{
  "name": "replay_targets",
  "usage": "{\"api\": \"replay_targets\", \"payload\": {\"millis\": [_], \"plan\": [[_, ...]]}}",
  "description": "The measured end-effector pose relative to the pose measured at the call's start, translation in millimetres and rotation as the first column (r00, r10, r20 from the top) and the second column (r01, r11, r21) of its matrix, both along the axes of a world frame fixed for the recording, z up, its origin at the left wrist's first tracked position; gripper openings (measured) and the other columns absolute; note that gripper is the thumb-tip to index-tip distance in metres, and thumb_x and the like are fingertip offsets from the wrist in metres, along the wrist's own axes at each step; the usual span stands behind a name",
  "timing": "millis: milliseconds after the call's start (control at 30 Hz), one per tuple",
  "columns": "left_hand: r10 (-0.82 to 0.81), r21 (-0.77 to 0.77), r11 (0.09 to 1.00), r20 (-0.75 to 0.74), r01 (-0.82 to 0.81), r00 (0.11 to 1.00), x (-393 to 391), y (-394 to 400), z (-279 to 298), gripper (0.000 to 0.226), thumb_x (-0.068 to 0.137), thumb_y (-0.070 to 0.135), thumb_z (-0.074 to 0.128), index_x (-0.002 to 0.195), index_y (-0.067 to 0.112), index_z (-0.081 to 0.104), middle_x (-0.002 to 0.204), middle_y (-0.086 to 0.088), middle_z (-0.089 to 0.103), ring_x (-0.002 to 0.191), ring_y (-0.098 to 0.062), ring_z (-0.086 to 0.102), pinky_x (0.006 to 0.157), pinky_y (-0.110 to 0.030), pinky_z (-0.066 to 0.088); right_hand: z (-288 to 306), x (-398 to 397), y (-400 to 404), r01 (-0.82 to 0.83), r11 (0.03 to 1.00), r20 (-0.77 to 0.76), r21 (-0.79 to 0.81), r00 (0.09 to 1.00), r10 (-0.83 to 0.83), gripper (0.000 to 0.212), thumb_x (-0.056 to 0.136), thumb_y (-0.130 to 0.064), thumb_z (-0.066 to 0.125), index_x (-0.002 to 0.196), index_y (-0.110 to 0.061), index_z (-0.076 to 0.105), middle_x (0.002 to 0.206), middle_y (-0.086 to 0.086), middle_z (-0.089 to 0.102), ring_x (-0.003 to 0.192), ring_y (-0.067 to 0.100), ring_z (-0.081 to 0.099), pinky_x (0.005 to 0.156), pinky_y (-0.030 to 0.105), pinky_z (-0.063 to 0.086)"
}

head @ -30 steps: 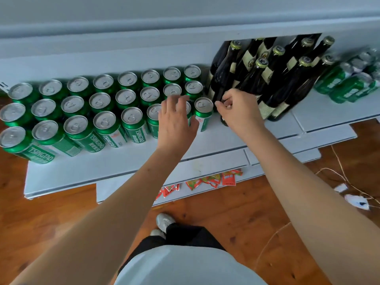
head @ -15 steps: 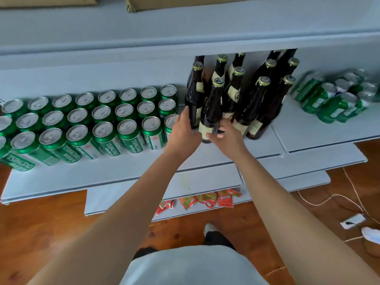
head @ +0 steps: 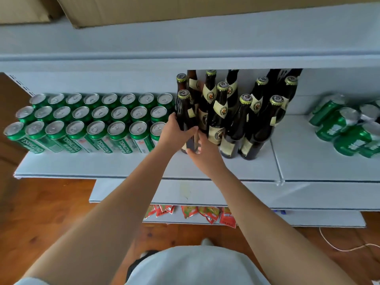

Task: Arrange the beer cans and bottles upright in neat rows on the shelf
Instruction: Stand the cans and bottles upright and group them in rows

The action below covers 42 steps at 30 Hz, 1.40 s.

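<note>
Gripping front-left bottle (head: 185, 114) between left hand (head: 174, 134) and right hand (head: 202, 153).

Red snack packets (head: 207, 214), cardboard box (head: 144, 9), perhaps a cable (head: 339, 246).

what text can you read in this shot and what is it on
"TSINGTAO": on the sides of the front-row green cans, reading upside down from this view.
Brown bottles: cream labels with a round emblem, lettering too small to read.
Green cans at right: white marks, blurred.
Red snack packets: print unreadable.
</note>
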<state>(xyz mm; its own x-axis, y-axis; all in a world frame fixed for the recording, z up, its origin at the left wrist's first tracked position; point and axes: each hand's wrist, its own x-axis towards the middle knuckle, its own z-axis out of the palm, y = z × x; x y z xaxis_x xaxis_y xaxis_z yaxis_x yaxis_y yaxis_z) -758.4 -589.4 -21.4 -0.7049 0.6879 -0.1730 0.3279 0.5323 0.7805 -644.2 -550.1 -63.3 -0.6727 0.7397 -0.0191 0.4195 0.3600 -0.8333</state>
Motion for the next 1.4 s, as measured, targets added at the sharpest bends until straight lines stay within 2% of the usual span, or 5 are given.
{"api": "replay_targets", "payload": {"millis": [267, 600, 833, 1200, 1400], "plan": [[0.265, 0.432, 0.895, -0.311, -0.112, 0.913, 57, -25, 26, 0.032, 0.082, 0.002, 0.052, 0.112, 0.013, 0.056, 0.107, 0.0, 0.053, 0.089, -0.008, 0.053, 0.074, -0.021, 0.046, 27, 79, 25, 0.507, 0.846, -0.157, 0.165, 0.861, -0.484, 0.03, 0.094, -0.022, 0.06, 0.12, -0.007, 0.055, 0.1, 0.005, 0.065, 0.091, 0.017, 0.062, 0.071, 0.024, 0.048], [-0.119, -0.106, 0.987, 0.015, 0.12, 0.993, 90, 1, -45, 0.056, 0.093, 0.019, 0.057, 0.144, 0.01, 0.035, 0.134, -0.015, 0.052, 0.117, -0.032, 0.056, 0.089, -0.035, 0.045, 24, 70, 35, 0.434, 0.896, 0.002, 0.094, 0.9, -0.436, 0.054, 0.089, -0.02, 0.064, 0.133, -0.005, 0.034, 0.098, 0.014, 0.062, 0.085, 0.028, 0.065, 0.06, 0.03, 0.047], [-0.197, -0.099, 0.976, 0.004, 0.196, 0.98, 104, 23, -68, 0.075, 0.084, 0.026, 0.071, 0.145, 0.009, 0.031, 0.133, -0.013, 0.05, 0.12, -0.031, 0.052, 0.082, -0.031, 0.04, 27, 61, 39, 0.325, 0.945, 0.129, 0.048, 0.936, -0.328, 0.074, 0.083, -0.03, 0.07, 0.144, -0.013, 0.032, 0.124, 0.014, 0.049, 0.107, 0.027, 0.056, 0.077, 0.023, 0.039], [0.141, -0.11, 0.983, -0.052, -0.146, 0.989, 104, 19, -67, 0.062, 0.089, 0.029, 0.066, 0.135, -0.002, 0.038, 0.131, -0.019, 0.048, 0.123, -0.033, 0.047, 0.097, -0.039, 0.042, 12, 37, 62, 0.113, 0.988, 0.108, -0.105, 0.989, -0.101, 0.078, 0.072, -0.041, 0.082, 0.137, -0.021, 0.043, 0.124, -0.003, 0.063, 0.113, 0.019, 0.06, 0.083, 0.022, 0.043], [0.445, 0.244, 0.884, -0.18, -0.398, 0.877, 77, -11, -50, 0.055, 0.081, 0.015, 0.068, 0.126, 0.001, 0.04, 0.124, -0.014, 0.042, 0.117, -0.033, 0.043, 0.099, -0.038, 0.041, 0, 31, 61, 0.106, 0.96, -0.063, -0.261, 0.99, -0.127, 0.093, 0.069, -0.033, 0.087, 0.146, -0.029, 0.035, 0.123, -0.018, 0.058, 0.106, -0.003, 0.053, 0.088, 0.015, 0.04]]}}
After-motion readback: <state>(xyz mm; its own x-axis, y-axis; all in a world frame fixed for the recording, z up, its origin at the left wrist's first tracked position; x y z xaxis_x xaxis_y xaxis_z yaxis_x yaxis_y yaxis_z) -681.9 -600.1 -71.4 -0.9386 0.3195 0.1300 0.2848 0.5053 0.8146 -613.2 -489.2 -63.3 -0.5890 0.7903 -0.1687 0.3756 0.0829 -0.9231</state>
